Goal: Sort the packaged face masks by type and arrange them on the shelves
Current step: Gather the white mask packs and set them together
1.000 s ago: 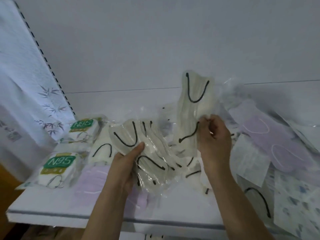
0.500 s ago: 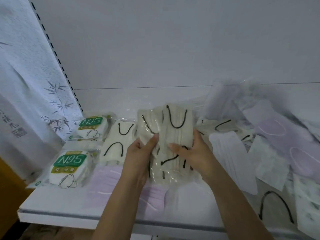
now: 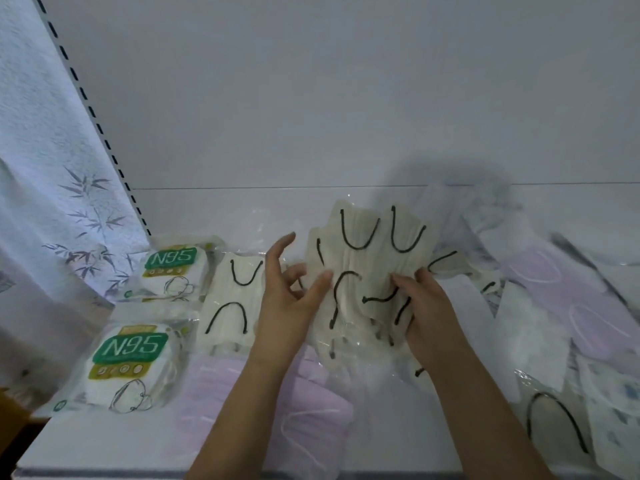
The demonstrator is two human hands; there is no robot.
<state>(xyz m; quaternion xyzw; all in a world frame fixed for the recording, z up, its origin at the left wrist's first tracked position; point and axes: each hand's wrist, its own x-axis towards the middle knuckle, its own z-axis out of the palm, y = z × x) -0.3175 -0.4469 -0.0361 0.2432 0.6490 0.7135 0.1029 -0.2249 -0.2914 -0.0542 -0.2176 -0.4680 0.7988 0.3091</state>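
Since half a second earlier the fanned cream masks point(image 3: 367, 271) had spread wider above the shelf point(image 3: 104, 441). The right hand point(image 3: 424, 306) pinched their lower edge; the left hand point(image 3: 287, 299) had loosened, fingers splayed. The slick wrappers could slide apart and scatter onto the unsorted pile point(image 3: 554, 306).

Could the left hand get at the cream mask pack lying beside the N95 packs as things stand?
Probably yes. The left hand is right beside that cream mask pack, nothing lies over the pack, and only its thumb touches the held bundle.
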